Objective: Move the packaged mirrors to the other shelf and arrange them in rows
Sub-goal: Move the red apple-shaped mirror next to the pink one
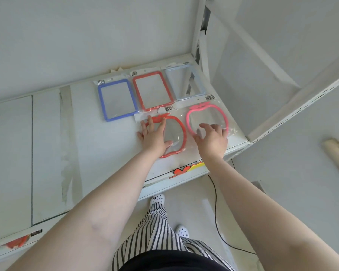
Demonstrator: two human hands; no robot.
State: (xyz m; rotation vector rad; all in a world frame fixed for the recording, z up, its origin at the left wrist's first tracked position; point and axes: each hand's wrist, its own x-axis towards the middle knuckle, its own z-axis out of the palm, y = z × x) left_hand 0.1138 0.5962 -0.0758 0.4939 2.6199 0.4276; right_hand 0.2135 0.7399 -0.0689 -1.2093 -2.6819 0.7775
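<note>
We see five packaged mirrors lying flat on the white metal shelf, gathered toward its right end in two rows. In the far row, from left to right, lie a blue rectangular-framed mirror in clear plastic wrap, a red rectangular-framed mirror in clear wrap and a pale grey-blue rectangular-framed mirror in clear wrap, set side by side and nearly touching. In the near row lie a red apple-shaped framed mirror in a clear bag and, just to its right, a pink apple-shaped framed mirror in a clear bag; their header cards overlap the near edges of the rectangular ones. Our left hand rests flat on the red apple mirror, fingers spread and straight, gripping nothing. Our right hand touches the pink apple mirror with fingers loosely bent over its near edge; we cannot tell whether it pinches the bag. A white slotted shelf upright slants close on the right, and strips of tape cross the shelf further left. An orange and yellow sticker marks the near shelf edge, and a black cable trails over the floor below.
</note>
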